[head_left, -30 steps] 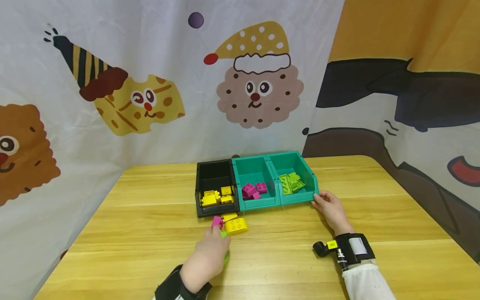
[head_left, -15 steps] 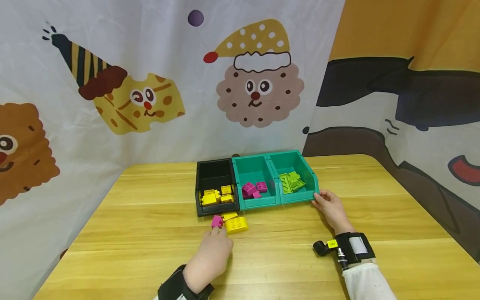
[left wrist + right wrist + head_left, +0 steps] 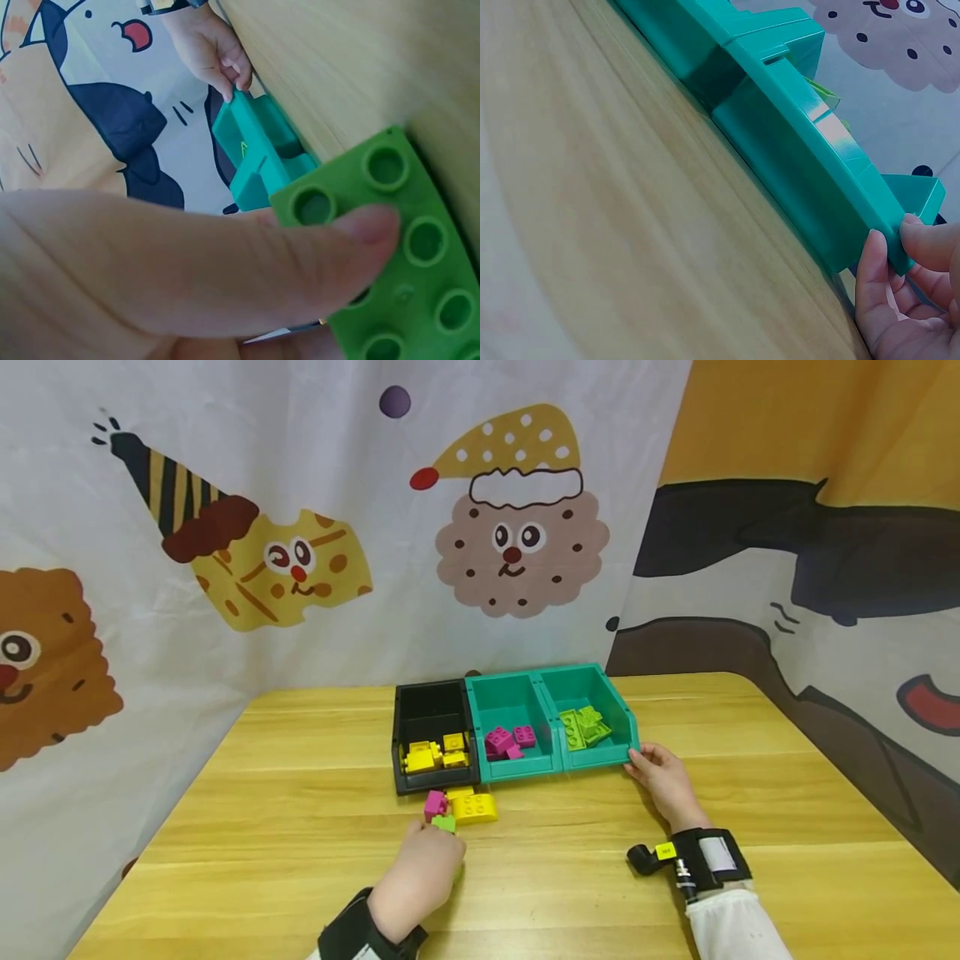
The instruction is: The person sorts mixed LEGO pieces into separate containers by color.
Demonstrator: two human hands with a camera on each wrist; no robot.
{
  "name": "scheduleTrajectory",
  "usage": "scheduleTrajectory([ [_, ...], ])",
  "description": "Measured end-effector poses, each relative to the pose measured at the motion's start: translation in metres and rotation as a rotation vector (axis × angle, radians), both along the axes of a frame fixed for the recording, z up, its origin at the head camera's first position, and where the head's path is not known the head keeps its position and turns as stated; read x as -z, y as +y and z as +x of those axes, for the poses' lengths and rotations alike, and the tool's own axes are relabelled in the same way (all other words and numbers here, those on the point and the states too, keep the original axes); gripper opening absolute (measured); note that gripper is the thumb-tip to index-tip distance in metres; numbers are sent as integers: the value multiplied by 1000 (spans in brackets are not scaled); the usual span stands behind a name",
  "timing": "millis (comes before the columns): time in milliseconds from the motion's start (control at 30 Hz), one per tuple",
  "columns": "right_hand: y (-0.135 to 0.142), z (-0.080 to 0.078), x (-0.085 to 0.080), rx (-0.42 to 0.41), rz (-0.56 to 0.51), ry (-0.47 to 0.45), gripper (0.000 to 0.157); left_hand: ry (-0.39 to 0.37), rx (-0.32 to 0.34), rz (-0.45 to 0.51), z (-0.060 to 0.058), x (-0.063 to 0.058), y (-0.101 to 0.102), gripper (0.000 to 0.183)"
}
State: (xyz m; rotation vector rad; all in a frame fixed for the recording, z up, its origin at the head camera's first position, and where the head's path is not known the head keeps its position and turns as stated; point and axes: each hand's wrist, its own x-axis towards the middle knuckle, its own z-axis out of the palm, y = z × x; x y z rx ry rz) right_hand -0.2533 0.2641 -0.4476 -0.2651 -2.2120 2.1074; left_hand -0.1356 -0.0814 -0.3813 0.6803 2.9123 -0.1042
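My left hand (image 3: 420,868) holds a green building block (image 3: 424,262), its thumb lying across the studs. In the head view a green piece (image 3: 444,823) shows past the fingers; I cannot tell whether it is that same block. Just beyond lie a pink block (image 3: 434,805) and a yellow block (image 3: 474,809), with another yellow piece behind them. At the right end of the bins my right hand (image 3: 666,783) pinches the front corner of a teal bin (image 3: 802,180) between thumb and fingers. Lime-green blocks (image 3: 585,727) lie inside this bin.
A black bin (image 3: 397,735) with several yellow blocks (image 3: 425,757) stands leftmost in the row. The middle teal bin (image 3: 517,768) contains pink blocks (image 3: 501,741). All stand on the wooden table (image 3: 300,827), before a printed cloth (image 3: 300,443).
The left hand's fingers reached over the small blocks half a second ago and now sit slightly nearer, with a green piece showing past them. The right hand keeps its hold on the bin.
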Motion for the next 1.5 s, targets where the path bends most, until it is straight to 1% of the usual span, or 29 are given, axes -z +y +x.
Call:
scheduleTrajectory([
  [67,0,-1,1,-1,2,4,30,16,12,12,-1,1,0,12],
  [167,-1,-1,1,-4,1,10,29,25,32,74,-2,0,-2,13],
  [267,-1,-1,0,-5,-3,13,26,-5,52,209,-4,-4,-5,10],
  [300,-1,0,-1,-6,-2,13,25,0,63,255,-5,-5,-6,10],
  [367,-1,0,-1,-7,2,11,26,21,79,340,-8,-8,-9,9],
  [400,-1,0,-1,-7,8,9,26,40,84,376,-9,-8,-10,12],
  [500,-1,1,-2,-7,20,2,29,106,80,452,-13,-10,-12,14],
  [600,-1,1,-1,-7,24,-5,30,141,52,501,-16,-13,-13,17],
  [733,-1,1,0,-6,17,-2,30,177,19,551,-18,-16,-14,27],
  [933,-1,1,-1,-5,-6,13,28,233,21,614,-18,-20,-13,29],
  [1100,-2,1,-3,-8,-1,19,30,271,25,650,-18,-20,-12,30],
  [1200,-2,0,-3,-12,5,19,30,298,15,682,-17,-21,-10,31],
  [1300,-1,0,-2,-10,14,17,27,294,-16,755,-17,-26,-4,33],
  [1367,0,0,-1,-7,25,14,27,274,-33,815,-19,-31,2,34],
  [1433,1,0,0,-9,29,14,26,261,-36,861,-21,-37,9,34],
  [1500,2,0,1,-9,29,13,27,264,-23,873,-24,-44,17,35],
])
